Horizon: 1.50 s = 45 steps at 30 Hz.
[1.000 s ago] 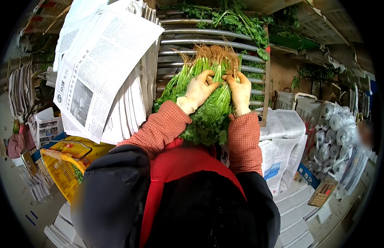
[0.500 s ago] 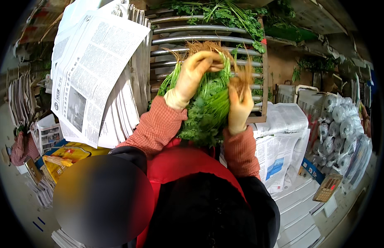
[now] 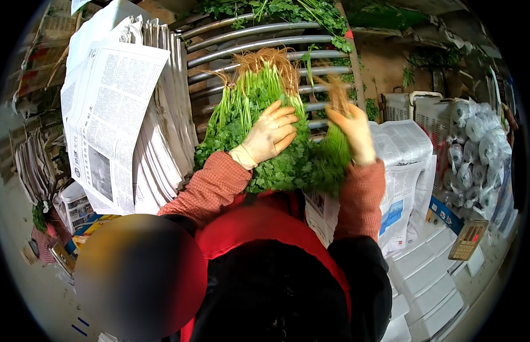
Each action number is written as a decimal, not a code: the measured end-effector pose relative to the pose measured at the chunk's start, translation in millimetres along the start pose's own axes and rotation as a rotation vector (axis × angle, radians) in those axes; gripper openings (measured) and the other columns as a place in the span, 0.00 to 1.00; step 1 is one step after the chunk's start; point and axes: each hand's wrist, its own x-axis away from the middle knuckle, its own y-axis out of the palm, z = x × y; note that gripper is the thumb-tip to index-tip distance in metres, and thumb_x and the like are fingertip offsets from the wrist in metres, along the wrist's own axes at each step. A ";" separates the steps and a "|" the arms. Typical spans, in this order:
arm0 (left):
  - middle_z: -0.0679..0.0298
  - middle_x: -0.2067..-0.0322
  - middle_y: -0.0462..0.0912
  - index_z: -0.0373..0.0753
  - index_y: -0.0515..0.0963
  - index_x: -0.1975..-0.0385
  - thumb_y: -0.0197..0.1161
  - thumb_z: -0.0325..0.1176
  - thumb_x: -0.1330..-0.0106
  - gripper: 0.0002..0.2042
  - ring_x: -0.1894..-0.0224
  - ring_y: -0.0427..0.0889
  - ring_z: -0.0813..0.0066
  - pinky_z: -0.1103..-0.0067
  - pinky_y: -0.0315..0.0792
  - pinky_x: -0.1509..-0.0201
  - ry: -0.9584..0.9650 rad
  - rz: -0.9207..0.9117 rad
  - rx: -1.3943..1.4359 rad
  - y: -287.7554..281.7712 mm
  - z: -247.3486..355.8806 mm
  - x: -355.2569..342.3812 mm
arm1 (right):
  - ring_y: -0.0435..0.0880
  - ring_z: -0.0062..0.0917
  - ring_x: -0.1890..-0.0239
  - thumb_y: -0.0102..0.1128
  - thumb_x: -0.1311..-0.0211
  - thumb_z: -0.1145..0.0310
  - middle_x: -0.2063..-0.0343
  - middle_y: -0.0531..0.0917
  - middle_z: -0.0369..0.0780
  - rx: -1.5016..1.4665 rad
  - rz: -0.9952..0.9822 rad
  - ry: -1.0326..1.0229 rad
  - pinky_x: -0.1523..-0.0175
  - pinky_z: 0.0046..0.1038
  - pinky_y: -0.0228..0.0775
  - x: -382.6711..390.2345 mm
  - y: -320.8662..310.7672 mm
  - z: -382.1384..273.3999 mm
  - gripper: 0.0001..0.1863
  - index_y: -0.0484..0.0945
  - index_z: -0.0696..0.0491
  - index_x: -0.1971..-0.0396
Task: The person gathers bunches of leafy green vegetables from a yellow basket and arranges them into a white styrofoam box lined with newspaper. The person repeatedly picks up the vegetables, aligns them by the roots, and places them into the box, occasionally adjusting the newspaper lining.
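The left hand (image 3: 273,132), in a pale yellowish glove, rests on the broad pile of leafy green herbs with brown roots (image 3: 251,100), its fingers loosely bent and close together; whether its grip pinches any stems cannot be told. The right hand (image 3: 355,128), gloved alike, has its grip closed on a small, blurred bunch of green stems with brown roots (image 3: 337,147) just right of the pile, roots far, leaves near. Holding it by the root end seems to spare the soft leaves and keep the stems aligned. The pile lies on a rack of rounded metal bars (image 3: 355,68), roots likewise far, probably to keep it even. Folded grey-and-white newspapers (image 3: 119,114) stand left of the rack, perhaps for easy reach.
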 end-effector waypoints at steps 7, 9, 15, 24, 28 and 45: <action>0.59 0.58 0.78 0.36 0.74 0.77 0.60 0.26 0.47 0.03 0.46 0.72 0.59 0.59 0.56 0.34 -0.048 0.074 -0.004 -5.2 0.0 8.8 | 0.77 0.20 0.64 0.62 0.44 0.62 0.65 0.83 0.40 0.290 -0.163 0.143 0.56 0.23 0.69 -89.7 53.7 17.1 0.23 0.76 0.63 0.54; 0.58 0.59 0.78 0.36 0.73 0.78 0.60 0.26 0.48 0.03 0.47 0.73 0.59 0.59 0.57 0.34 -0.053 0.127 -0.011 -8.4 -1.2 14.6 | 0.77 0.19 0.65 0.60 0.42 0.62 0.64 0.83 0.41 0.331 -0.202 0.111 0.57 0.23 0.69 -100.6 65.5 22.9 0.21 0.77 0.62 0.54; 0.60 0.63 0.77 0.37 0.75 0.75 0.62 0.27 0.48 0.04 0.49 0.74 0.61 0.60 0.58 0.36 -0.068 0.164 -0.024 -16.7 -8.7 26.2 | 0.77 0.27 0.53 0.61 0.44 0.53 0.54 0.80 0.46 0.118 -0.333 0.094 0.47 0.25 0.66 -95.2 47.6 21.8 0.32 0.71 0.63 0.47; 0.62 0.68 0.77 0.39 0.76 0.76 0.65 0.30 0.47 0.05 0.52 0.75 0.64 0.63 0.59 0.37 -0.094 0.145 -0.071 -13.4 -3.7 20.0 | 0.73 0.31 0.45 0.66 0.46 0.56 0.48 0.75 0.45 0.272 -0.229 -0.172 0.41 0.26 0.63 -74.7 49.5 16.9 0.37 0.63 0.57 0.40; 0.64 0.69 0.78 0.39 0.75 0.78 0.64 0.28 0.48 0.04 0.53 0.76 0.65 0.62 0.59 0.36 -0.089 0.163 0.053 -22.0 -13.3 22.0 | 0.72 0.35 0.44 0.64 0.44 0.61 0.48 0.76 0.45 0.439 0.139 -0.212 0.40 0.33 0.62 -67.0 49.5 22.7 0.30 0.68 0.57 0.44; 0.66 0.77 0.69 0.42 0.79 0.67 0.63 0.31 0.48 0.08 0.63 0.73 0.67 0.65 0.62 0.40 -0.142 -0.055 -0.269 -4.0 10.3 -1.5 | 0.63 0.10 0.80 0.62 0.47 0.75 0.81 0.70 0.29 0.197 0.463 -0.151 0.77 0.15 0.56 -2.9 64.8 27.7 0.14 0.77 0.59 0.59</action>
